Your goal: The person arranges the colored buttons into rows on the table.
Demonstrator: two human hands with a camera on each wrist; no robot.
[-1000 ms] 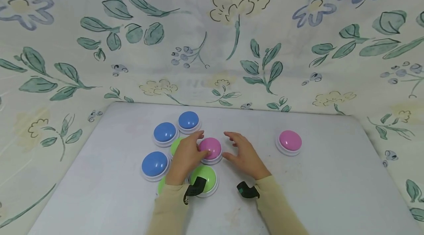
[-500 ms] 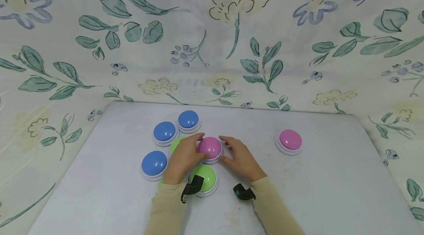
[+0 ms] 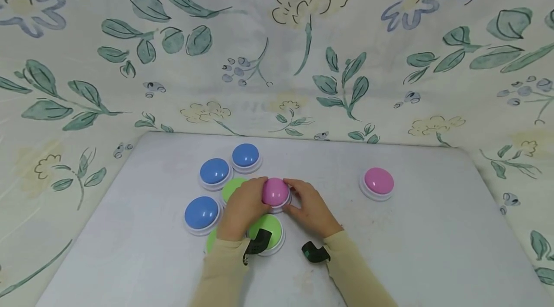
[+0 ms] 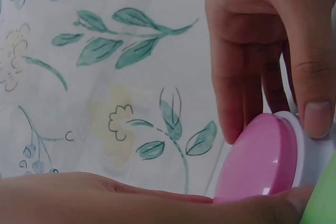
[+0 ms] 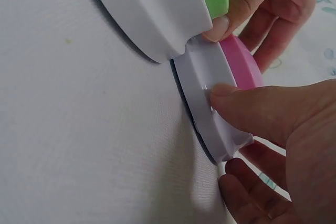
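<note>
A pink dome push button (image 3: 275, 192) with a white base sits between both hands at the table's middle. My left hand (image 3: 243, 208) holds its left side, thumb at the near edge and fingers reaching round the far side. From the right, my right hand (image 3: 315, 211) grips the same button; in the right wrist view its thumb presses the white base (image 5: 202, 85), fingers on the opposite side. Right in front of the pink button stands a green button (image 3: 271, 227), partly under the left wrist in the head view. Another green button (image 3: 231, 185) is partly hidden behind the left hand.
Three blue buttons, one of them (image 3: 201, 212) nearest, stand left of the hands. A third green button (image 3: 211, 241) shows beside the left wrist. Another pink button (image 3: 379, 181) stands apart on the right. Floral cloth (image 3: 255, 119) rises behind the white table (image 3: 433, 249).
My right hand has moved left and closed onto the pink button's right side. The left hand has settled closer round its left side. The other buttons stay in place.
</note>
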